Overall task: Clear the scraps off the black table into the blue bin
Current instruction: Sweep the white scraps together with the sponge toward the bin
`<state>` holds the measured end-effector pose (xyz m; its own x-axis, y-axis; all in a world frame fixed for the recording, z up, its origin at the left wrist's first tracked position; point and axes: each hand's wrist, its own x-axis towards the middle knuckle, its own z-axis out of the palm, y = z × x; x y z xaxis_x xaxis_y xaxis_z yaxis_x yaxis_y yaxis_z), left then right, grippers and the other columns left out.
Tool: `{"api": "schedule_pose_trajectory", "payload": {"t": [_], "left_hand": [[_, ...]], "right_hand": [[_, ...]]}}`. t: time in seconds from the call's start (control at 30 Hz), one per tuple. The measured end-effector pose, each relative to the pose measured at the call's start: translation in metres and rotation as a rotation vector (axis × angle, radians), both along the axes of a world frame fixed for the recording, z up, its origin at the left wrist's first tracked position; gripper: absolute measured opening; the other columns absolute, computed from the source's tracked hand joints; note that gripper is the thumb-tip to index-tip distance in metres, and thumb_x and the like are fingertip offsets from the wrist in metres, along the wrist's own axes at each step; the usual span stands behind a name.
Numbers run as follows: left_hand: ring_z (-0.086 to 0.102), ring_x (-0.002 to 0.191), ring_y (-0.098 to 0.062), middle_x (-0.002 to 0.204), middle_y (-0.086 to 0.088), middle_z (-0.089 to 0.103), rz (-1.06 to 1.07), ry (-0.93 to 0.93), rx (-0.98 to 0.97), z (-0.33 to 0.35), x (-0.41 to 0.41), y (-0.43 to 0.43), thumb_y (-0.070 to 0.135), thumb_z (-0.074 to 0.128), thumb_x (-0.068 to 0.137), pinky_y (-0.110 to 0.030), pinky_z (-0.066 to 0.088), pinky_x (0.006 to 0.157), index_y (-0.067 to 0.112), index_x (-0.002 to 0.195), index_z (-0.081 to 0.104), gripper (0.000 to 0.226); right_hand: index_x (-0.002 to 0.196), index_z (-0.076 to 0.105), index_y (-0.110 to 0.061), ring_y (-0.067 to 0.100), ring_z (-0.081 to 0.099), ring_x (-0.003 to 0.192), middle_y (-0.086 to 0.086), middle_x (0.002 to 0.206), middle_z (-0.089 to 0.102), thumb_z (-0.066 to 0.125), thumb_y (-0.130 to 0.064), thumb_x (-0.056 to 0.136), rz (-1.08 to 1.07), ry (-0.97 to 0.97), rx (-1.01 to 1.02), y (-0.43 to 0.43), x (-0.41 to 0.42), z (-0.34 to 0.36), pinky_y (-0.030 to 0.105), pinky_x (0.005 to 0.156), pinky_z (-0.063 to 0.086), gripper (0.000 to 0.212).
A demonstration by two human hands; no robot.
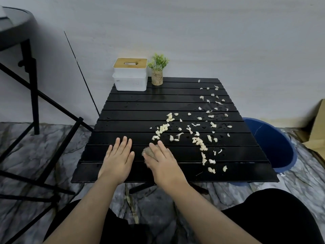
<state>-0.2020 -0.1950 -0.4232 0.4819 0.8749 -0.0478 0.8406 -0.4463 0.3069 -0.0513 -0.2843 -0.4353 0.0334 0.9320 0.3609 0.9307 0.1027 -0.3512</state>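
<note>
Pale scraps (197, 128) lie scattered over the right half of the black slatted table (133, 110), from the far right corner down to the near right edge. The blue bin (274, 147) stands on the floor just past the table's right side. My left hand (119, 155) rests flat and empty on the near slats, fingers together. Beside it, my right hand (161, 159) presses down on a grey-brown cloth wad (147, 152), which peeks out under the fingers, just left of the nearest scraps.
A white tissue box with a wooden lid (130, 74) and a small potted plant (157, 71) stand at the table's far left. A black round stand (26, 71) is on the left, a cardboard box (316, 124) at the right. The floor is marbled.
</note>
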Motion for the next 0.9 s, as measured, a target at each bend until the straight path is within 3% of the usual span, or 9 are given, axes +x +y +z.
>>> {"api": "schedule_pose_trajectory", "payload": {"t": [0.07,0.23,0.37,0.43,0.53,0.63,0.77,0.83,0.9], "left_hand": [[-0.013,0.141,-0.005,0.158,0.006,-0.001,0.017,-0.029,-0.032,0.003,0.001,0.002,0.037,0.015,0.098,-0.030,-0.008,0.117,0.022,0.147,0.006,0.052],[-0.003,0.146,-0.011,0.158,0.004,0.009,0.043,-0.110,-0.016,0.017,0.013,0.033,0.035,0.019,0.099,-0.032,-0.001,0.119,0.019,0.147,0.013,0.051],[-0.006,0.146,-0.015,0.159,0.001,0.004,0.007,-0.007,-0.016,0.013,0.026,0.070,0.034,0.017,0.099,-0.035,-0.002,0.119,0.017,0.147,0.009,0.052],[-0.008,0.146,-0.016,0.159,0.000,0.000,-0.007,0.063,0.000,0.005,0.028,0.074,0.034,0.016,0.099,-0.036,-0.003,0.119,0.017,0.147,0.005,0.053],[-0.009,0.146,-0.016,0.159,0.001,-0.003,-0.015,0.078,0.024,-0.001,0.028,0.076,0.034,0.016,0.099,-0.035,-0.004,0.119,0.018,0.147,0.003,0.053],[-0.010,0.145,-0.016,0.159,0.002,-0.004,-0.018,0.081,0.038,-0.001,0.028,0.076,0.034,0.015,0.099,-0.035,-0.004,0.119,0.018,0.147,0.002,0.053],[-0.012,0.145,-0.015,0.158,0.003,-0.005,-0.012,0.078,0.032,-0.001,0.029,0.074,0.034,0.013,0.098,-0.035,-0.005,0.119,0.019,0.148,0.001,0.053],[-0.012,0.145,-0.015,0.158,0.003,-0.005,-0.014,0.072,0.032,0.000,0.030,0.075,0.033,0.013,0.098,-0.036,-0.005,0.119,0.019,0.148,0.001,0.053],[-0.012,0.145,-0.015,0.158,0.003,-0.005,-0.015,0.070,0.029,0.001,0.030,0.075,0.033,0.014,0.098,-0.035,-0.005,0.119,0.019,0.148,0.002,0.053]], "right_hand": [[0.119,0.061,-0.017,0.044,0.043,0.127,0.016,0.134,0.054,0.065,-0.006,0.077,-0.068,-0.038,0.018,0.004,0.018,-0.006,0.053,0.102,0.037,0.044],[0.123,0.058,-0.011,0.045,0.037,0.129,0.022,0.137,0.047,0.054,-0.005,0.091,-0.394,0.231,0.097,0.013,0.071,0.009,0.048,0.110,0.028,0.033],[0.124,0.057,-0.011,0.045,0.032,0.132,0.023,0.139,0.044,0.054,-0.005,0.090,-0.288,0.212,0.170,0.060,0.034,0.020,0.045,0.111,0.024,0.036],[0.126,0.055,-0.010,0.044,0.029,0.135,0.021,0.141,0.043,0.055,-0.004,0.088,-0.188,0.127,0.102,0.085,0.008,0.016,0.053,0.110,0.029,0.039],[0.129,0.051,-0.012,0.041,0.024,0.137,0.018,0.143,0.040,0.053,-0.002,0.084,-0.095,-0.033,-0.027,0.101,0.004,0.008,0.056,0.110,0.024,0.046],[0.123,0.057,-0.013,0.044,0.033,0.131,0.019,0.136,0.047,0.055,0.001,0.080,-0.269,-0.049,0.016,0.097,0.052,0.004,0.054,0.104,0.028,0.045],[0.127,0.053,-0.014,0.040,0.027,0.135,0.016,0.142,0.041,0.049,-0.005,0.091,-0.563,0.096,-0.048,0.088,0.114,0.012,0.048,0.109,0.022,0.038],[0.121,0.057,-0.014,0.043,0.039,0.125,0.017,0.131,0.050,0.055,-0.001,0.084,-0.502,0.078,0.052,0.095,0.097,0.018,0.054,0.104,0.031,0.040],[0.122,0.055,-0.019,0.039,0.037,0.127,0.012,0.132,0.050,0.054,-0.002,0.081,-0.306,0.005,0.051,0.103,0.055,0.016,0.058,0.104,0.028,0.045]]}}
